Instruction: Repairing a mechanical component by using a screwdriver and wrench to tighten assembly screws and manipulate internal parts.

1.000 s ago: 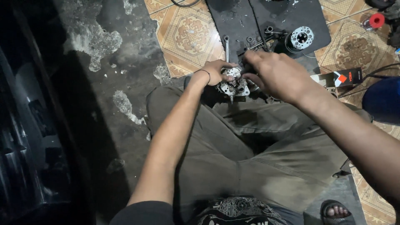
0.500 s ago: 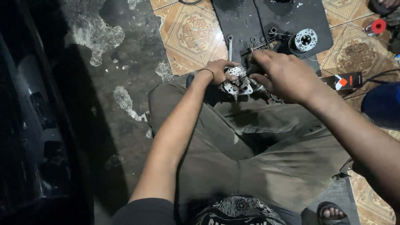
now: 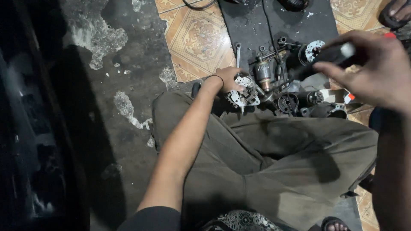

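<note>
My left hand [image 3: 229, 79] rests on a pale metal motor plate [image 3: 243, 97] that lies on the floor just past my knees, fingers curled over its top edge. My right hand [image 3: 372, 70] is raised to the right, well clear of the plate, and grips a dark-handled tool with a pale end [image 3: 338, 52]. Between my hands stand a small rotor with copper windings [image 3: 263, 73] and a round black part [image 3: 287, 102].
A black mat [image 3: 257, 25] holds a wrench [image 3: 238, 52], a perforated metal disc [image 3: 314, 48] and several small parts. Patterned tiles [image 3: 197, 40] lie beside stained dark concrete [image 3: 107, 85]. Another person's sandalled foot [image 3: 396, 10] shows at the top right. My trousers [image 3: 278, 167] fill the foreground.
My right hand has lifted off the plate and swung up to the right with the tool. My left hand stays on the plate.
</note>
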